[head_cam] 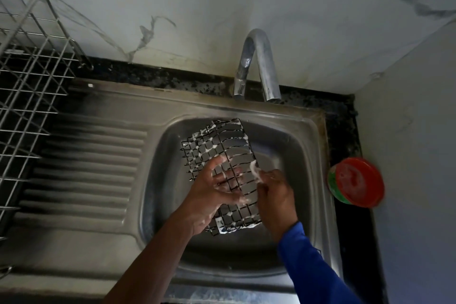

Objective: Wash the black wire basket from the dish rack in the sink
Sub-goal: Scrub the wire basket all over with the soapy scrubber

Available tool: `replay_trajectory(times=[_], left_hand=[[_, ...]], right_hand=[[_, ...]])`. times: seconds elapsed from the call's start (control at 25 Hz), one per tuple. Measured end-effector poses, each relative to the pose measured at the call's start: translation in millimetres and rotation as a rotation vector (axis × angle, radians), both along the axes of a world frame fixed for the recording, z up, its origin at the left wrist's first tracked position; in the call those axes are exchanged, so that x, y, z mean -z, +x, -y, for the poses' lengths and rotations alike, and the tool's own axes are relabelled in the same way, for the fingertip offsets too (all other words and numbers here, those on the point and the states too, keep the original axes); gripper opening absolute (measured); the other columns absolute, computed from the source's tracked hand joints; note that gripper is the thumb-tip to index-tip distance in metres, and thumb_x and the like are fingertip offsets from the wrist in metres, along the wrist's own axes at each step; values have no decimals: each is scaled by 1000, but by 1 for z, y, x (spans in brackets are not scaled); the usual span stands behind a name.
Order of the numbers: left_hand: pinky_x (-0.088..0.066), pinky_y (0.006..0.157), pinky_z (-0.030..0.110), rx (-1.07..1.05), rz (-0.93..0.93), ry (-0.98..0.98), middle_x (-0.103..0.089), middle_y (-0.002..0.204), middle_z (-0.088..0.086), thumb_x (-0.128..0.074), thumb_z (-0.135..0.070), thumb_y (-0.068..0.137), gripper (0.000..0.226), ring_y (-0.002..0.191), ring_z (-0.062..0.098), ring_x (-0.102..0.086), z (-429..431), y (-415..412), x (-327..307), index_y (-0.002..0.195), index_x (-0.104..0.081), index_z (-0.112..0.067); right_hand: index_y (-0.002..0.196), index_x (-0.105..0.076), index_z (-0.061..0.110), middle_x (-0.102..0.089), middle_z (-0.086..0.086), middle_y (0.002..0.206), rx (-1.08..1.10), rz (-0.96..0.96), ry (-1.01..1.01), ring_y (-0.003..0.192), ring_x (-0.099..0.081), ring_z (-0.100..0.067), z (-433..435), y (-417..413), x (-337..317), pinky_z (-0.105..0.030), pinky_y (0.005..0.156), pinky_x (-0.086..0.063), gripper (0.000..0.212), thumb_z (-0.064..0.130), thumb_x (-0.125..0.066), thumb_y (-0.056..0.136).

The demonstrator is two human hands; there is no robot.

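Scrubbing is in hand: the left hand [214, 189] grips the soapy basket [223, 142] over the sink [160, 175], and the right hand [274, 198] pinches a foamy scrubber [255, 171] against its edge. Next, likely, finish the remaining wires, then rinse under the tap [257, 61].

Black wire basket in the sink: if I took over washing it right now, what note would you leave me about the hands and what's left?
Left hand: grips the black wire basket, held tilted over the sink basin.
Right hand: pinches a small white soapy pad against the basket's side.
Done: suds cover much of the mesh.
Left: finish scrubbing, then rinse; no water shows at the tap.
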State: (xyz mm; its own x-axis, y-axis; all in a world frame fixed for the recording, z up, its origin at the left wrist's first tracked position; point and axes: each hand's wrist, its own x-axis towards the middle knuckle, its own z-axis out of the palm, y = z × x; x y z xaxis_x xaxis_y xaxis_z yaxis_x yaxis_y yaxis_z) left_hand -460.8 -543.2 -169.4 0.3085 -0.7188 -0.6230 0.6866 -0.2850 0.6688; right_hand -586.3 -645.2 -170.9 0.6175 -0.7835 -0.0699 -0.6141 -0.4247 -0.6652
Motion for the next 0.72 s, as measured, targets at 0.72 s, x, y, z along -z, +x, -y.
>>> replay_trajectory(times=[0.72], left_hand=[[-49, 74, 33, -174, -79, -56, -72, 115, 16, -50, 4, 64, 70, 97, 28, -69, 6, 11, 1, 130, -49, -16]], right_hand=[[90, -70, 12, -61, 3, 81, 54, 97, -56, 65, -54, -5, -4, -6, -10, -24, 59, -45, 18, 4, -54, 90]])
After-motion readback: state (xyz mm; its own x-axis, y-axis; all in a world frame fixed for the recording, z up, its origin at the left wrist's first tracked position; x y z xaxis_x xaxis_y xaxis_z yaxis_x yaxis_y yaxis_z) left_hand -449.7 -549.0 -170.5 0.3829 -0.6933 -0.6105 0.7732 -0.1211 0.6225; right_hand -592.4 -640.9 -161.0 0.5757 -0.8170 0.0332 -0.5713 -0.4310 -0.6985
